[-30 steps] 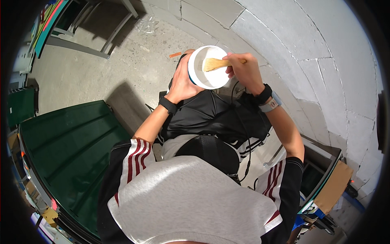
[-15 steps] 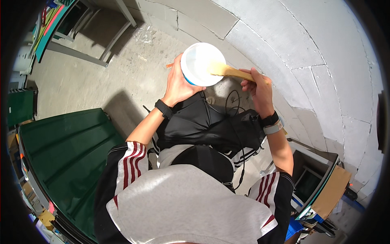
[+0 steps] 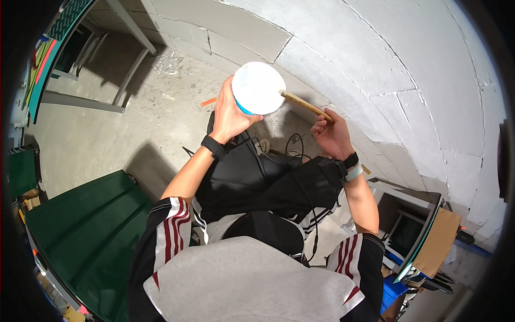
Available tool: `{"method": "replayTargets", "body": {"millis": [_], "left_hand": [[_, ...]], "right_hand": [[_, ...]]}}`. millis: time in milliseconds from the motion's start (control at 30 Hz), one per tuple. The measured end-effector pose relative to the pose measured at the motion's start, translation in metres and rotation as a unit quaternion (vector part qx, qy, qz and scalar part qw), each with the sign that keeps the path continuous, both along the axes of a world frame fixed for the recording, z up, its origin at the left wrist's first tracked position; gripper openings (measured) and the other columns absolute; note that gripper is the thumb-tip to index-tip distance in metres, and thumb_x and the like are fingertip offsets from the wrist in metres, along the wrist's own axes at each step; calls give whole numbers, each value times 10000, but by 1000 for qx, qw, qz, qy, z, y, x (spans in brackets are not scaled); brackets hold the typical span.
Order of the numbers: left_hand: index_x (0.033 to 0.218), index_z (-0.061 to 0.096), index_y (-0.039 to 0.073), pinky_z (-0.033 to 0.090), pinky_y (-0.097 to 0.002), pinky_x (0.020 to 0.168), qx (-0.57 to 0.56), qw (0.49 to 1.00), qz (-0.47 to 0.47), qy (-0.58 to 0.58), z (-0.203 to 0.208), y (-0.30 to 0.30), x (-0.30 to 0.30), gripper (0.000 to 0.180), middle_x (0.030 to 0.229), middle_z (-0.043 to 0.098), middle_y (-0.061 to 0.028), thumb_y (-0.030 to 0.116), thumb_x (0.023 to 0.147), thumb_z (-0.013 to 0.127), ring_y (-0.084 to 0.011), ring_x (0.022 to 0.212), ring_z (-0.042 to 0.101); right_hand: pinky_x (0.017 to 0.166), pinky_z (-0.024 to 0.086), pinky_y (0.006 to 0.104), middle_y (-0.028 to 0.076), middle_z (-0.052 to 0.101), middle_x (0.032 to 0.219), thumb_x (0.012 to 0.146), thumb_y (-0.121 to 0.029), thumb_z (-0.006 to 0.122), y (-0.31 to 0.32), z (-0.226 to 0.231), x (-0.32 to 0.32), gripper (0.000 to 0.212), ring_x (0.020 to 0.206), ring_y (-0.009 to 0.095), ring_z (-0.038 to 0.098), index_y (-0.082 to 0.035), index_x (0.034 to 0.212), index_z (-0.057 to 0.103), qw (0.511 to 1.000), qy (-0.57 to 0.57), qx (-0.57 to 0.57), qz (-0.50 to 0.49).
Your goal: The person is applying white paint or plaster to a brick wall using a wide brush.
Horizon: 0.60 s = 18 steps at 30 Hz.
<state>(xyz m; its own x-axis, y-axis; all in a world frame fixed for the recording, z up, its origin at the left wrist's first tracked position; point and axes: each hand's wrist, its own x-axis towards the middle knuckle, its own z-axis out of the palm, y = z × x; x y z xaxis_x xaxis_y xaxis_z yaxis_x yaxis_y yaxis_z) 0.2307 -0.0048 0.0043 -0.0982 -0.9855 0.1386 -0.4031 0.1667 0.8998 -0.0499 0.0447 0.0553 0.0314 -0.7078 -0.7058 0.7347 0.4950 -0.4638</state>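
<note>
A white bucket with a blue band on its side [image 3: 256,88] is gripped at its left side by my left hand [image 3: 230,117]. Glare whitens its inside, so its contents cannot be made out. My right hand [image 3: 332,135] pinches the far end of a brush's wooden handle [image 3: 307,106]. The brush slants down to the left over the bucket's right rim, and its bristles are lost in the glare or hidden by the rim. An orange strip [image 3: 208,102] shows just left of my left hand.
A white-painted block wall [image 3: 365,59] rises ahead and to the right. At left stands a green panelled surface [image 3: 86,236]; a metal-legged table [image 3: 80,102] is at far left. A framed stand with cardboard [image 3: 435,244] is at right. A black cable [image 3: 314,214] hangs near my legs.
The bristles, seen inside the bucket before, no longer show. The bucket sits slightly further left in view, and my right hand has moved lower, toward the handle's end.
</note>
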Motion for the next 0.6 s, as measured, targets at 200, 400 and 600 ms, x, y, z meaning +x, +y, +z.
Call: {"method": "replayTargets", "body": {"millis": [200, 400, 600], "left_hand": [[1394, 328, 13, 454, -465, 1021, -11, 1000, -5, 20, -9, -11, -5, 1055, 1331, 479, -225, 128, 517, 902, -395, 1254, 497], [1410, 297, -5, 448, -469, 1023, -11, 1000, -7, 9, -13, -20, -5, 1124, 1331, 475, -224, 122, 491, 932, -368, 1259, 508], [1410, 298, -4, 460, -465, 1016, -2, 1000, 6, 11, -16, -22, 1, 1122, 1308, 513, -230, 125, 494, 931, -369, 1239, 533]], "right_hand": [[602, 447, 253, 3, 590, 731, 1025, -210, 461, -11, 0, -3, 365, 610, 76, 545, 44, 1263, 570, 999, -19, 2, -35], [596, 449, 250, -3, 587, 738, 1022, -192, 468, -23, 8, -2, 330, 606, 69, 542, 41, 1230, 576, 999, -10, 4, -39], [588, 418, 253, -33, 565, 713, 1029, -172, 483, -31, 19, 9, 150, 595, 53, 530, -70, 920, 504, 999, -15, 5, -32]]}}
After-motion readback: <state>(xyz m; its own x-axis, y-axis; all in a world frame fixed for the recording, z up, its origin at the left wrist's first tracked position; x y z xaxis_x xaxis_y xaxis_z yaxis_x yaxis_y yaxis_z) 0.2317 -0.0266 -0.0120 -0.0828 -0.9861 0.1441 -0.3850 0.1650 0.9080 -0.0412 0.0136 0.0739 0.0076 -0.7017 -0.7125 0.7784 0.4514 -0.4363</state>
